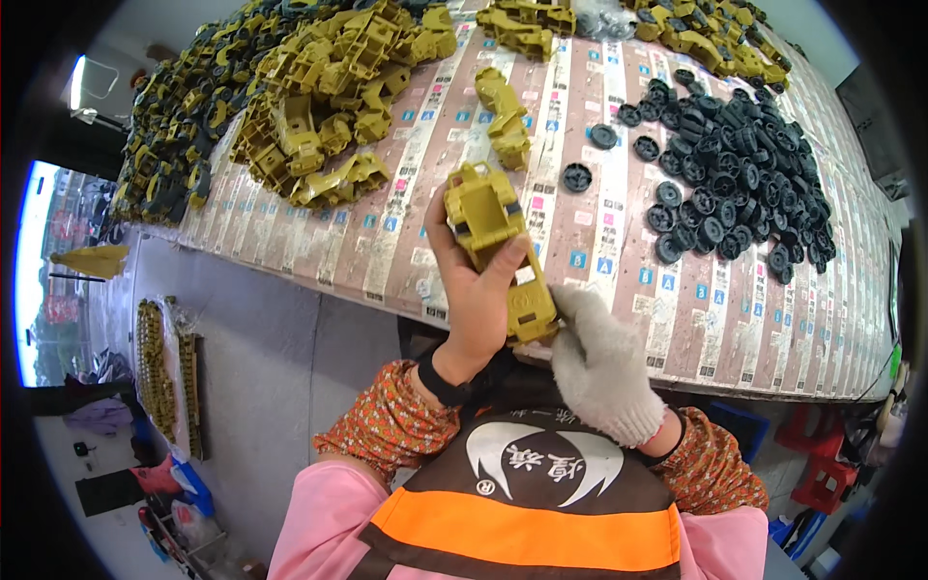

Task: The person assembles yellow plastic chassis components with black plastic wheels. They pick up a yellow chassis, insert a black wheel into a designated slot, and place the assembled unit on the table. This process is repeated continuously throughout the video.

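Note:
My bare left hand (476, 295) is wrapped round a yellow plastic toy truck body (527, 290), its thumb lying across the middle. The body is tilted, with its open, box-like end pointing away from me. At its near right end, my right hand (604, 362) in a white knitted glove has its fingers curled against the side. Whatever the gloved fingertips pinch there is hidden. Just beyond the body lies another yellow truck part (505, 121). A loose black toy wheel (577, 177) rests to its right, close to a large heap of black wheels (720, 179).
A tall heap of yellow truck parts (329, 87) covers the far left of the table (435, 222). Beside it are many pieces with black wheels (179, 126). More yellow parts (710, 39) lie at the back right. Red plastic stools (822, 459) stand below the table's right side.

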`<state>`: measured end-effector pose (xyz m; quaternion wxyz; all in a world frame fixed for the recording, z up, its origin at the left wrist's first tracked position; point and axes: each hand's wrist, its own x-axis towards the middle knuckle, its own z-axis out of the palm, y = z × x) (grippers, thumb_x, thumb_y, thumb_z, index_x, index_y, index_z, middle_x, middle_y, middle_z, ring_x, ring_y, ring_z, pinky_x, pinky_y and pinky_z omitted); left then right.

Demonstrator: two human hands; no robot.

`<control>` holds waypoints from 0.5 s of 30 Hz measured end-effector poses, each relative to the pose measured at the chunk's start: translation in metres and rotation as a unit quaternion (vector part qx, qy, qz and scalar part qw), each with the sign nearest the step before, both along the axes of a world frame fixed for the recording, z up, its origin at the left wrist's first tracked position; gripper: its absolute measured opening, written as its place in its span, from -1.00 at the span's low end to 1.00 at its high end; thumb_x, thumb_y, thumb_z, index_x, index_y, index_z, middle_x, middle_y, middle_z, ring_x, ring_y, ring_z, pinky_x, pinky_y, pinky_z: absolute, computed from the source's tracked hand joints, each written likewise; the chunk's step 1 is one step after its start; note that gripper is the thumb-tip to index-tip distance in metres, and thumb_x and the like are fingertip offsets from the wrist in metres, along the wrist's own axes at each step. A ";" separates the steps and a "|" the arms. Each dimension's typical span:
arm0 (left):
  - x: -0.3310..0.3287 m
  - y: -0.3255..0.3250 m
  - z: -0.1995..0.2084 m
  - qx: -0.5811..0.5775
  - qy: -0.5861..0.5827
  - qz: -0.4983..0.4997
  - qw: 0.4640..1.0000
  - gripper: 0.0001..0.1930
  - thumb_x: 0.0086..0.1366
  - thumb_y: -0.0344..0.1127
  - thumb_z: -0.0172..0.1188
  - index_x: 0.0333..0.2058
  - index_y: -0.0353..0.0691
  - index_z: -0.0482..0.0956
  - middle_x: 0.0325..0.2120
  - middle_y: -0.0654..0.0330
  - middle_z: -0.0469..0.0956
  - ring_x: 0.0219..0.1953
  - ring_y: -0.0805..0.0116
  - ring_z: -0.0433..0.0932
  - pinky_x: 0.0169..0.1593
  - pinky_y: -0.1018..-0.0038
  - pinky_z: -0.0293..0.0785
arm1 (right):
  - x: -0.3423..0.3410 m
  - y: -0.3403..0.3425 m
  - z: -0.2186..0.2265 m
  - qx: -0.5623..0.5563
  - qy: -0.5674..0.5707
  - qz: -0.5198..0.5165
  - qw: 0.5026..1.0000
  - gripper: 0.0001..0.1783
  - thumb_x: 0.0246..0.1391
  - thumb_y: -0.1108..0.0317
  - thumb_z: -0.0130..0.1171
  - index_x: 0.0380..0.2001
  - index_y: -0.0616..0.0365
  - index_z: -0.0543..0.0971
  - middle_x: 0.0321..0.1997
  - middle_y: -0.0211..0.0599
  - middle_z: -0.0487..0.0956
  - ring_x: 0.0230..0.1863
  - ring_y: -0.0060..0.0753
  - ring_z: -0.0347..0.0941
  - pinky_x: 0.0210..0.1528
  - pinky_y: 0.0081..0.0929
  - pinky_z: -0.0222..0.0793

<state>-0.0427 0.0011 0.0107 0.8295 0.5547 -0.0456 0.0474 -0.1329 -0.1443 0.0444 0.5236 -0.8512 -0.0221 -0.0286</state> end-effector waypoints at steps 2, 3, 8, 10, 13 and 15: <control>-0.001 -0.004 -0.003 0.019 -0.047 0.001 0.999 -0.06 0.34 -0.50 0.43 0.51 -0.09 -0.02 0.29 0.19 0.29 0.24 0.34 0.41 0.31 0.36 0.43 | 0.002 -0.005 -0.010 0.011 0.011 0.008 1.000 -0.58 0.16 0.56 0.16 0.12 0.19 0.53 -0.26 0.13 0.68 -0.22 0.23 0.69 -0.20 -0.02 0.57; -0.003 -0.007 -0.003 0.035 -0.074 0.012 0.997 -0.06 0.33 -0.48 0.45 0.51 -0.10 -0.02 0.30 0.18 0.28 0.27 0.32 0.40 0.34 0.35 0.41 | 0.003 -0.005 -0.007 0.001 0.019 0.013 1.000 -0.57 0.15 0.56 0.16 0.12 0.20 0.52 -0.26 0.13 0.68 -0.24 0.23 0.69 -0.21 0.00 0.57; -0.002 -0.017 -0.008 0.079 -0.191 0.061 0.976 -0.02 0.31 -0.45 0.49 0.50 -0.15 -0.04 0.35 0.13 0.22 0.33 0.26 0.36 0.39 0.30 0.35 | 0.024 -0.014 0.017 0.015 0.092 0.018 0.996 -0.48 0.06 0.40 0.32 0.13 0.20 0.51 -0.22 0.10 0.71 -0.21 0.22 0.70 -0.15 0.04 0.58; 0.005 -0.026 0.001 0.047 -0.133 0.059 0.988 -0.04 0.36 -0.42 0.44 0.52 -0.13 -0.08 0.35 0.11 0.23 0.33 0.25 0.36 0.40 0.30 0.34 | 0.035 -0.016 0.030 -0.027 0.114 0.029 0.993 -0.31 0.06 0.23 0.40 0.24 0.19 0.43 -0.12 0.17 0.70 -0.13 0.27 0.69 -0.08 0.04 0.59; 0.025 -0.028 0.027 -0.042 -0.026 -0.039 0.998 -0.07 0.44 -0.37 0.36 0.54 -0.09 -0.14 0.36 0.07 0.24 0.33 0.23 0.37 0.41 0.29 0.31 | 0.053 -0.019 0.046 -0.107 0.094 0.019 0.990 -0.13 0.06 0.06 0.44 0.34 0.19 0.32 -0.02 0.28 0.66 -0.03 0.32 0.66 0.02 0.02 0.59; 0.042 -0.027 0.030 -0.097 0.002 -0.134 0.986 -0.08 0.50 -0.32 0.28 0.56 -0.06 -0.22 0.33 0.02 0.27 0.33 0.21 0.36 0.44 0.28 0.26 | 0.084 -0.037 0.042 -0.068 0.106 0.006 0.992 -0.22 0.05 0.09 0.43 0.24 0.27 0.42 -0.10 0.17 0.69 -0.07 0.20 0.69 0.00 -0.07 0.61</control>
